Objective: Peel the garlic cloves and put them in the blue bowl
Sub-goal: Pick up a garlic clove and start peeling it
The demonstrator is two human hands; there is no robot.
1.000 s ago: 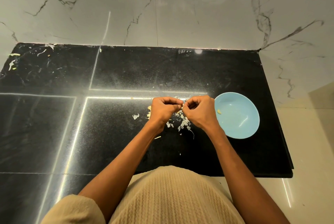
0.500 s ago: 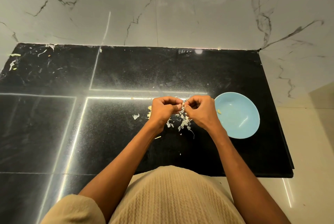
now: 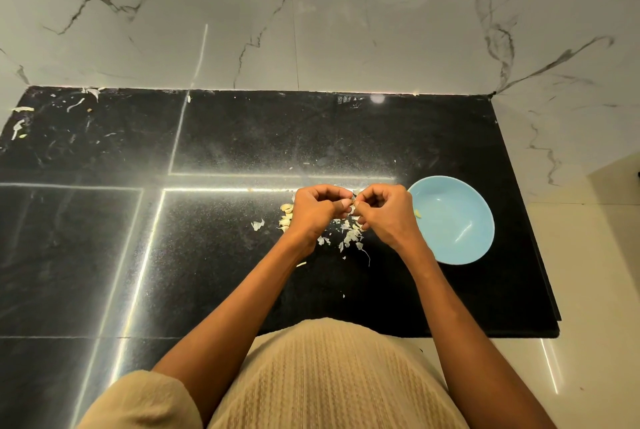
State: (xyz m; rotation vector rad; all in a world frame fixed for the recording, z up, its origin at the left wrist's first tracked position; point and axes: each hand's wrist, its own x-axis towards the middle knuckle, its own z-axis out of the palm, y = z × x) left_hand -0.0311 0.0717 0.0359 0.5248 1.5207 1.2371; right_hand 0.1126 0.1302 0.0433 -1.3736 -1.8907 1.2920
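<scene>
Beside blue bowl (image 3: 460, 220), peel scraps (image 3: 351, 236)

Black stone counter (image 3: 214, 255): blue bowl (image 3: 460, 241) right, garlic skins (image 3: 351, 238) centre, unpeeled cloves (image 3: 286, 215) beside.

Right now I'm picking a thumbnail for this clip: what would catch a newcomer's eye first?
The left hand and right hand meet mid-counter, pinching a garlic clove above scattered peels. Just right sits the blue bowl, bright against the black counter.
</scene>
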